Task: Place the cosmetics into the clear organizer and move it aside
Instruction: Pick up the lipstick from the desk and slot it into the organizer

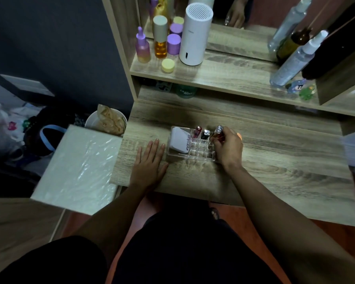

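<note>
Head view: my right hand [226, 149] pinches a silver-capped red lipstick tube [217, 132], upright over the clear plastic organizer's [191, 145] right back slot on the worktop [275, 160]; my left hand [150, 160] lies flat beside it.

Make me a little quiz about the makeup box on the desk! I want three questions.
1. True or false: the left hand lies flat on the desk, beside the clear organizer.
2. Which hand holds the tube with the silver cap at the organizer's back row?
A. left hand
B. right hand
C. neither
3. Fill in: the white compact sits in the organizer's ____ end, as the camera sees it.

Key:
1. True.
2. B.
3. Left. The red-capped tube and the black tube stand in slots to the right of it.
</note>
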